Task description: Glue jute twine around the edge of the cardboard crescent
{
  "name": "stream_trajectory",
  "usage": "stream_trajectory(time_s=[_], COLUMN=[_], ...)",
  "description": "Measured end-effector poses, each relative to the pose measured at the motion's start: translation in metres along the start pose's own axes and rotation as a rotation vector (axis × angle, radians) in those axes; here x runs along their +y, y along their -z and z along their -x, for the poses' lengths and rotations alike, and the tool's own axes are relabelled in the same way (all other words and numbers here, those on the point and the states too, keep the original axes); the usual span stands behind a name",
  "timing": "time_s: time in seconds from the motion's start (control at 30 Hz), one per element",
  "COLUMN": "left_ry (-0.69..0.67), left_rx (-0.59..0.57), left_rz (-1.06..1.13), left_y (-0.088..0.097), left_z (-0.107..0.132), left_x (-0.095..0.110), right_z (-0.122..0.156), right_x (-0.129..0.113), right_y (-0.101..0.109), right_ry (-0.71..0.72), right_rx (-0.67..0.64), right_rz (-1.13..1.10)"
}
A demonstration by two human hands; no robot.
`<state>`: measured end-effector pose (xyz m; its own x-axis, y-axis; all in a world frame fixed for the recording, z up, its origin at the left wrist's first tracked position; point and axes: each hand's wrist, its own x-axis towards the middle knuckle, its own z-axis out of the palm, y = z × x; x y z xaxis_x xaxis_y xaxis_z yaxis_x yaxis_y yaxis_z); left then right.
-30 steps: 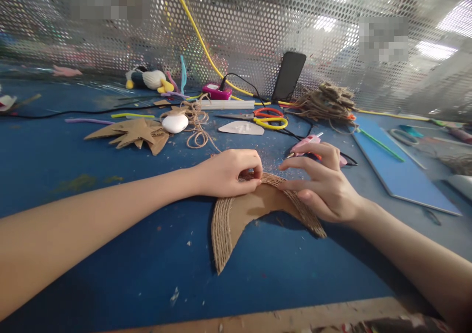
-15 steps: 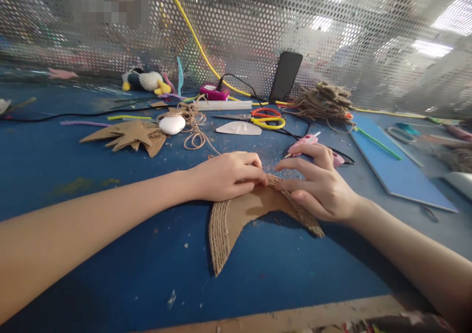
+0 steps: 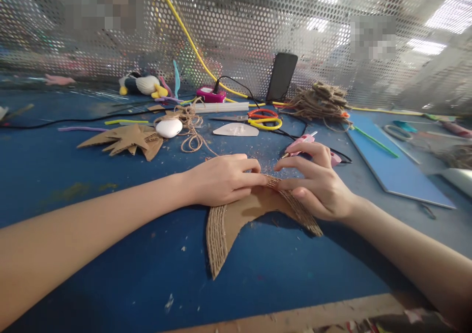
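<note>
While the left hand (image 3: 226,180) lies palm down across the upper left of the cardboard crescent (image 3: 245,215), its bent fingertips rest on the rows of twine (image 3: 217,237) along the outer curve; whether they pinch a strand cannot be told, since the fingers hide what is beneath. The right hand (image 3: 319,185) is spread and loosely bent over the crescent's right limb, its lower fingers against the ribbed band and nothing enclosed in them. Between the two sets of fingertips shows the top of the arch, so the crescent lies flat directly under both hands, its pointed ends toward the wearer. Its inner part is smooth, bare brown card with a slightly uneven edge, while the twine forms coarse, fibrous ridges side by side. Just beyond the crescent's right shoulder is a pink glue gun (image 3: 300,144), partly behind the right fingers. Farther beyond the crescent's top are a pale, blade-shaped flat piece (image 3: 236,129) and scissors (image 3: 265,123) with red and yellow handles. Beyond its left shoulder sit a loose tangle of thin cord (image 3: 191,126), a glossy white rounded object (image 3: 168,127) and jagged cardboard cutouts (image 3: 127,137); well to its right lies a flat blue board (image 3: 398,163).
</note>
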<state>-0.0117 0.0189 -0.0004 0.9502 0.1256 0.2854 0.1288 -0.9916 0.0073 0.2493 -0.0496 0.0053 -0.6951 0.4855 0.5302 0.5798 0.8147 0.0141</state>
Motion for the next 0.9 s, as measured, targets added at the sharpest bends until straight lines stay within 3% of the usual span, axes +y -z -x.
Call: stream_trajectory(time_s=[0.37, 0.9], left_ry=[-0.005, -0.014], left_rx=[-0.047, -0.005], left_rz=[-0.044, -0.051], left_y=[0.0032, 0.0035], left_z=[-0.0018, -0.001], left_x=[0.001, 0.0015], right_z=[-0.0005, 0.0006], right_x=[0.0004, 0.0012], right_y=[0.0019, 0.0001], right_ry=[0.066, 0.074], right_rx=[-0.015, 0.022], right_rz=[0.053, 0.044])
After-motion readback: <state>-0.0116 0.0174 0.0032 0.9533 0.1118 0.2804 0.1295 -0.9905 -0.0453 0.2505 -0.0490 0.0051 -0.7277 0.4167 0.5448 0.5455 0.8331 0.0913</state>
